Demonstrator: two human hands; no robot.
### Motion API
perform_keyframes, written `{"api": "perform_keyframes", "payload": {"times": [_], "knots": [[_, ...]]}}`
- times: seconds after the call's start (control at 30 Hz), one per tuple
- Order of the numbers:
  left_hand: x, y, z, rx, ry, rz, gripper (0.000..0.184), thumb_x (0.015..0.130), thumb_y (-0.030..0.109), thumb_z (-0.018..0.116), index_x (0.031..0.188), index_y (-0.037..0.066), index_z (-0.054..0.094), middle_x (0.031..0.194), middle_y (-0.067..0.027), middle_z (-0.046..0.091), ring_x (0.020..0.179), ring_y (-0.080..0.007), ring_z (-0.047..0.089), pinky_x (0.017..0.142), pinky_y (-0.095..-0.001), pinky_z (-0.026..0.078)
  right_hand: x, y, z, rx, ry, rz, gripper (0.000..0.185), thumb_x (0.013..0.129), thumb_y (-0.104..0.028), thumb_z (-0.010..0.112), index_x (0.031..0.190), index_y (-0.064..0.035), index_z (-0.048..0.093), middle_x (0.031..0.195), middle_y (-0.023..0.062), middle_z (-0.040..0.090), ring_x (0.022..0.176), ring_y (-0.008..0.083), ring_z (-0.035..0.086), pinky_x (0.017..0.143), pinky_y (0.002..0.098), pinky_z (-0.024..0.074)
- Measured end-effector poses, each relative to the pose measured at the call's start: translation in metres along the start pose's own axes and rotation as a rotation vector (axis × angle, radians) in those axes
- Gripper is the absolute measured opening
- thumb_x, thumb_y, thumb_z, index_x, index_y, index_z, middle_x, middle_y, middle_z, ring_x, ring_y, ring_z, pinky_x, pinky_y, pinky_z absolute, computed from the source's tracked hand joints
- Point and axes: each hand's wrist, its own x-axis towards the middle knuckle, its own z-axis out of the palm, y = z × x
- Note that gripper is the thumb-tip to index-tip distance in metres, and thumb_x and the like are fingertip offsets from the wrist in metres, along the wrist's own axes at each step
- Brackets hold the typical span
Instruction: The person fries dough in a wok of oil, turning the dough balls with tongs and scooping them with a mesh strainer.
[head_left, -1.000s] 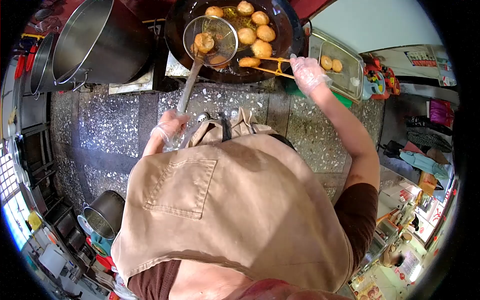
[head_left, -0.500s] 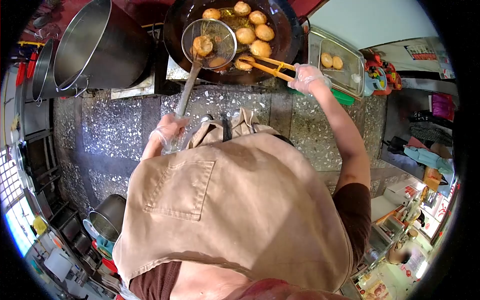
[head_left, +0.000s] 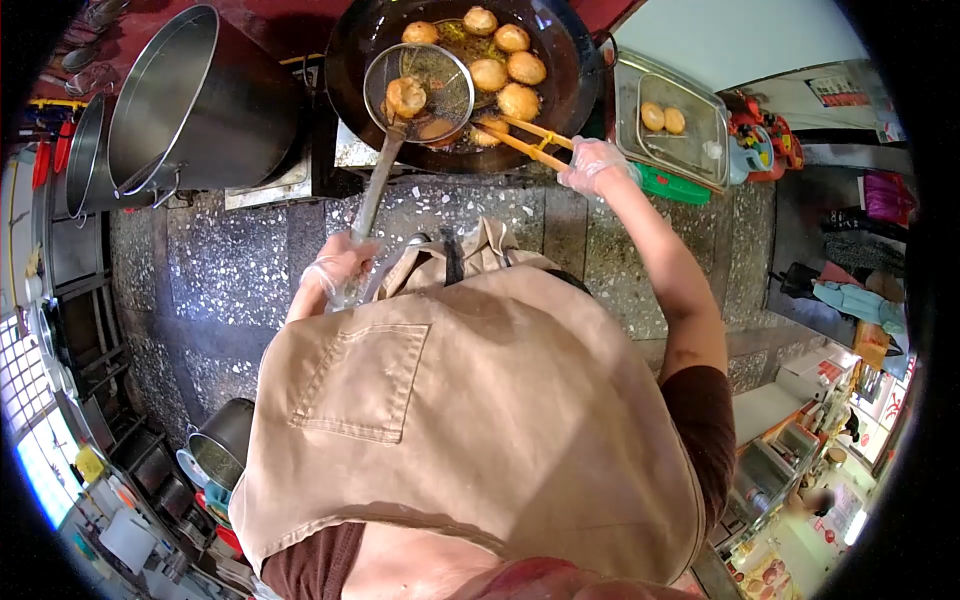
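Observation:
My left hand (head_left: 343, 262), in a clear plastic glove, is closed round the handle of a mesh strainer (head_left: 445, 75). One golden fried ball (head_left: 406, 97) lies in the strainer, which is held over the left part of a dark wok (head_left: 350, 60) of oil. Several more fried balls (head_left: 526, 68) float in the oil beside it. My right hand (head_left: 597, 165), gloved too, grips long wooden chopsticks (head_left: 530, 148). Their tips are at a fried ball (head_left: 489, 131) near the wok's front edge; whether they pinch it I cannot tell.
Right of the wok stands a metal tray (head_left: 680, 92) with two fried balls, a green container (head_left: 672, 185) below its edge. A big steel pot (head_left: 215, 110) stands left of the wok. The speckled floor (head_left: 230, 250) lies between me and the stove.
My right hand and the chopsticks have shifted slightly left and down, their tips staying by the front fried ball. The strainer and my left hand have hardly moved.

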Motion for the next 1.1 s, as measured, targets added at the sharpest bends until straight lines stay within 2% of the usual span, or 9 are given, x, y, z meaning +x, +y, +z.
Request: {"api": "perform_keyframes", "payload": {"times": [0.17, 0.37, 0.5, 0.57, 0.8, 1.1], "knots": [[-0.001, 0.002, -0.002, -0.018, -0.006, 0.050, 0.027, 0.079, 0.025, 0.063, 0.073, 0.000, 0.058, 0.058, -0.0037, 0.054, 0.050, -0.0123, 0.047, 0.048, -0.0289, 0.037, -0.004, -0.004, 0.000, 0.036, -0.020, 0.018, 0.047, 0.074, -0.036, 0.061, 0.106, -0.0020, 0.055, 0.101, 0.0145, 0.063, 0.096, 0.0267, 0.060, 0.083, 0.0335, 0.0473], [-0.012, 0.015, -0.005, -0.074, -0.042, 0.007, 0.026, 0.080, 0.024, 0.063, 0.072, 0.001, 0.058, 0.057, -0.0028, 0.052, 0.048, -0.0117, 0.048, 0.045, -0.0272, 0.037, -0.005, -0.007, 0.003, 0.015, 0.012, 0.038, 0.043, 0.074, -0.036, 0.060, 0.102, -0.0031, 0.055, 0.100, 0.0132, 0.063, 0.095, 0.0255, 0.060, 0.083, 0.0326, 0.0473], [-0.009, 0.010, -0.006, -0.081, -0.043, 0.020, 0.025, 0.080, 0.024, 0.063, 0.072, 0.001, 0.057, 0.057, -0.0025, 0.052, 0.047, -0.0116, 0.047, 0.045, -0.0270, 0.037, -0.006, -0.008, 0.004, 0.016, 0.016, 0.042, 0.044, 0.074, -0.035, 0.060, 0.104, -0.0025, 0.054, 0.100, 0.0131, 0.063, 0.096, 0.0253, 0.060, 0.083, 0.0324, 0.0472], [-0.005, 0.007, -0.008, 0.018, -0.046, 0.021, 0.024, 0.079, 0.024, 0.064, 0.071, 0.002, 0.056, 0.056, -0.0022, 0.052, 0.047, -0.0113, 0.047, 0.044, -0.0268, 0.037, -0.006, -0.007, 0.003, 0.014, 0.008, 0.041, 0.045, 0.074, -0.035, 0.060, 0.105, -0.0023, 0.054, 0.101, 0.0133, 0.063, 0.096, 0.0253, 0.060, 0.084, 0.0324, 0.0471], [-0.012, 0.015, -0.008, -0.045, -0.061, 0.009, 0.027, 0.079, 0.026, 0.066, 0.070, 0.003, 0.055, 0.056, -0.0019, 0.052, 0.046, -0.0109, 0.046, 0.043, -0.0263, 0.036, -0.005, -0.007, 0.001, 0.014, -0.019, 0.029, 0.046, 0.074, -0.033, 0.059, 0.107, -0.0017, 0.054, 0.103, 0.0143, 0.062, 0.098, 0.0255, 0.060, 0.085, 0.0325, 0.0467], [-0.007, 0.009, -0.007, -0.047, -0.065, 0.011, 0.028, 0.080, 0.028, 0.066, 0.076, 0.003, 0.054, 0.058, -0.0016, 0.052, 0.047, -0.0105, 0.047, 0.044, -0.0260, 0.037, -0.005, -0.006, 0.000, 0.016, -0.002, 0.031, 0.045, 0.074, -0.032, 0.059, 0.106, -0.0016, 0.054, 0.101, 0.0141, 0.063, 0.096, 0.0254, 0.060, 0.084, 0.0326, 0.0469]]}}
